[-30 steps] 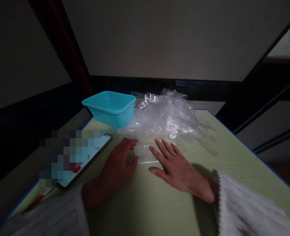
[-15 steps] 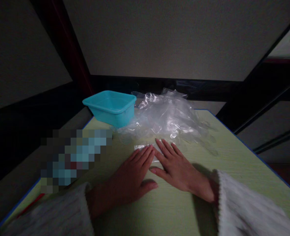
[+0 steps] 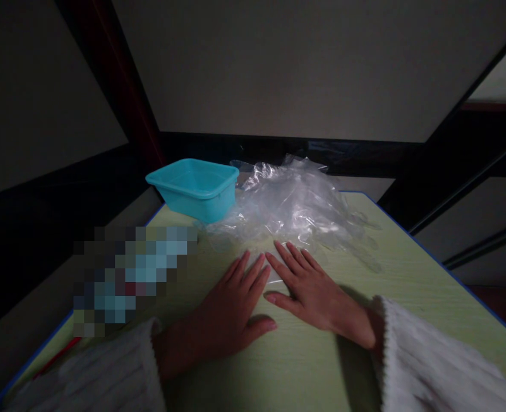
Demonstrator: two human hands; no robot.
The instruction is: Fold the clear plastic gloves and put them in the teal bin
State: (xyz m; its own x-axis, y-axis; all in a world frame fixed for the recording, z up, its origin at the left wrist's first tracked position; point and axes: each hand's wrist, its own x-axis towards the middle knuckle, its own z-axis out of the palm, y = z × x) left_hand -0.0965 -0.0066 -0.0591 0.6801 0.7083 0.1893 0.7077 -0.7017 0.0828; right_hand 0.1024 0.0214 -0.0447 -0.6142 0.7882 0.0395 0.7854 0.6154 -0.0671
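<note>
Bare table (image 3: pixel 304 366) lies open near the hands; plastic heap (image 3: pixel 295 209) and teal tub (image 3: pixel 195 189) block beyond.

A single head-worn camera looks forward and down, close over the green table (image 3: pixel 407 269).

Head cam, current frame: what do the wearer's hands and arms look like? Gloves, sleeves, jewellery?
Both the left hand and the right hand are bare: no gloves, and no ring or watch shows in the dim light. The left sleeve and the right sleeve are a chunky whitish knit, loose and wide, with cuffs ending at the wrists.
</note>
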